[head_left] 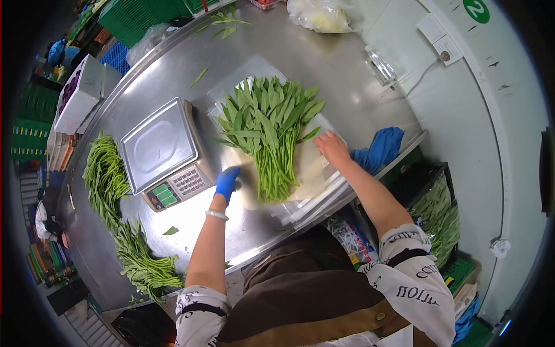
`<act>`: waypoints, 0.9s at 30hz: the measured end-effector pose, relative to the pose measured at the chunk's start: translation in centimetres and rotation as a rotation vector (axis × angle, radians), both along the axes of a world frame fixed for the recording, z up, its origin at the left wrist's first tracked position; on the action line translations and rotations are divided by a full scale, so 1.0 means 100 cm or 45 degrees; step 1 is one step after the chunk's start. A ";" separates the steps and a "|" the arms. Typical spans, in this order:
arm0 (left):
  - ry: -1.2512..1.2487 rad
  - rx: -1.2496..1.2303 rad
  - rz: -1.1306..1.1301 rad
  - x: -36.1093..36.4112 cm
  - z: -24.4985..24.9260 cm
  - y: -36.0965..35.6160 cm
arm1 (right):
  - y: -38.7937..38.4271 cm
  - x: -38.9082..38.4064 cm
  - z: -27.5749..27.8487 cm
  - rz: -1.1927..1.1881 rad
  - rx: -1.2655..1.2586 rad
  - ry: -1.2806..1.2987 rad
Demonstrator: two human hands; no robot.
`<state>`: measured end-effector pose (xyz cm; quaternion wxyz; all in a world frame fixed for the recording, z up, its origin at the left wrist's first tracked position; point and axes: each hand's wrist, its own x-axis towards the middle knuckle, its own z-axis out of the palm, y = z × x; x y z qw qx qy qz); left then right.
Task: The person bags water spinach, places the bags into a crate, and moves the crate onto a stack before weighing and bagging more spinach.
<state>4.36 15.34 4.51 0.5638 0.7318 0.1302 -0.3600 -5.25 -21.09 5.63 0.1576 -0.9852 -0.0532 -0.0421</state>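
A bunch of leafy greens (269,124) with long green stems lies in the middle of the steel table, leaves pointing away from me. Beneath it are a pale sheet (312,173) and a stack of clear plastic bags (324,202). My left hand (227,184), in a blue glove, is left of the stems at the sheet's edge, apart from the greens; its fingers look loosely spread, holding nothing visible. My bare right hand (333,150) rests on the plastic to the right of the bunch, fingers stretched out. A weighing scale (162,144) stands left of my left hand, its platter bare.
More greens (107,179) lie in bunches along the table's left side. A blue cloth or bag (381,147) sits at the right edge. A bottle (380,66) and a plastic bag (321,14) are by the white wall. A person (46,220) is at the far left.
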 end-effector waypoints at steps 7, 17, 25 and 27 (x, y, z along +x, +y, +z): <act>-1.194 0.881 -0.959 -0.002 0.083 -0.032 | 0.107 0.046 0.116 0.876 -0.183 -0.292; -1.211 1.069 -1.304 -0.102 0.061 0.018 | 0.210 -0.052 0.035 0.303 0.415 0.205; -1.352 1.013 -1.255 -0.144 0.017 0.041 | 0.217 -0.057 0.068 0.686 -0.136 -0.054; -1.350 0.904 -1.161 -0.155 0.018 0.043 | 0.218 -0.042 0.079 0.656 -0.243 -0.024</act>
